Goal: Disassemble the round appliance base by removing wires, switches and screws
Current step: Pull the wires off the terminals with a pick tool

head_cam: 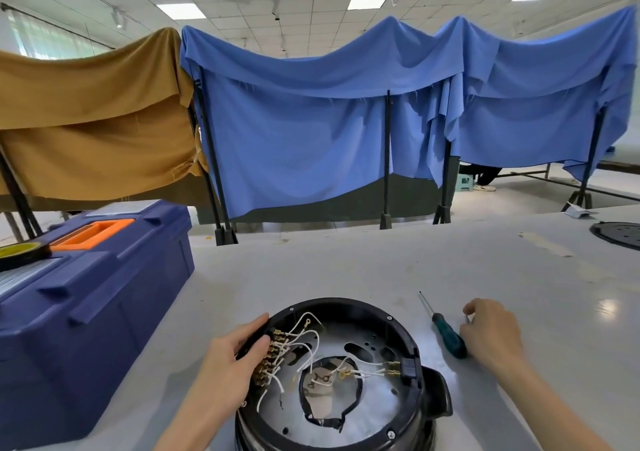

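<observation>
Wires [304, 343], white with brass terminals, sprawl inside the round appliance base [377, 409], which sits at the near edge of the tabletop [381, 270]. The left hand [235, 353] grips its left rim. The right hand [491, 333], beside a green-handled screwdriver [448, 334], pinches a small metal piece [467, 319] too tiny to identify.

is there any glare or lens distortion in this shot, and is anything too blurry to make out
Head view: ceiling panels mirror as a glare patch on the table at right; the wide-angle lens tilts the poles and stretches the toolbox toward the edges; the appliance base is evenly lit and sharp; the small part pinched in the right hand is too tiny to identify.
</observation>
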Demonstrator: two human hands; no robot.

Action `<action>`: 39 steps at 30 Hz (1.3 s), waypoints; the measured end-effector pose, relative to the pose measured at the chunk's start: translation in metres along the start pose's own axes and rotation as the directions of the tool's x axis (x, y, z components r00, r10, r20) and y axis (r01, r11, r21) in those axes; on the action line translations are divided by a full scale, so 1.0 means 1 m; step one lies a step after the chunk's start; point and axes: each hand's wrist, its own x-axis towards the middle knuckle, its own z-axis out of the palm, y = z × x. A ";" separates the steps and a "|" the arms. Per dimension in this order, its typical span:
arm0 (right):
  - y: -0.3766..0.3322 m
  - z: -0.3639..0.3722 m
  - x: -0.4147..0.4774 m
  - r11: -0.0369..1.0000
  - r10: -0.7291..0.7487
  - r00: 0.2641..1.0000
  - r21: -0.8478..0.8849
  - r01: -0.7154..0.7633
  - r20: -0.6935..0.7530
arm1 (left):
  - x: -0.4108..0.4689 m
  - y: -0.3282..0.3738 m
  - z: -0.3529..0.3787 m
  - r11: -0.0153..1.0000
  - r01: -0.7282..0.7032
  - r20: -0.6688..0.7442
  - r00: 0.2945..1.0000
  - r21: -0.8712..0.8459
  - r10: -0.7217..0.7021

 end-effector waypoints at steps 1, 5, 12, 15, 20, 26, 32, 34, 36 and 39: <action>0.001 0.001 0.000 1.000 -0.011 1.000 0.020 0.011 -0.014 | 0.000 0.000 0.001 1.000 0.006 0.003 1.000 -0.018 -0.006; -0.002 -0.003 -0.001 1.000 -0.016 0.999 0.026 0.018 -0.047 | -0.002 -0.001 0.004 0.997 0.026 0.024 0.999 -0.068 -0.024; -0.002 -0.006 -0.009 0.993 -0.003 1.000 -0.121 0.004 0.012 | -0.002 -0.003 0.005 0.990 0.063 0.016 0.998 -0.126 -0.061; -0.001 -0.006 -0.007 0.984 -0.026 0.998 -0.175 0.035 0.052 | -0.004 -0.002 0.006 0.987 0.075 -0.002 0.997 -0.145 -0.076; -0.004 -0.010 -0.004 0.984 -0.127 0.988 0.112 0.137 -0.090 | -0.005 -0.001 0.007 0.987 0.069 -0.008 0.997 -0.145 -0.071; -0.043 -0.037 -0.021 0.816 -0.276 0.953 0.495 0.299 -0.122 | -0.002 -0.004 0.004 0.992 0.039 0.017 0.999 -0.118 -0.037; -0.071 -0.048 -0.044 0.540 -0.439 0.897 0.814 0.214 0.056 | 0.001 0.003 0.000 0.994 -0.078 0.063 0.995 0.071 0.074; -0.076 -0.040 -0.052 0.493 -0.468 0.880 0.851 0.181 0.083 | -0.002 0.013 0.005 0.917 -0.268 0.009 0.960 0.296 0.278; -0.081 -0.027 -0.059 0.475 -0.488 0.867 0.864 0.168 0.100 | -0.008 0.033 0.017 0.814 -0.447 0.047 0.884 0.370 0.464; -0.087 -0.013 -0.062 0.473 -0.488 0.870 0.858 0.199 0.067 | -0.013 0.056 0.042 0.762 -0.591 0.287 0.803 0.263 0.523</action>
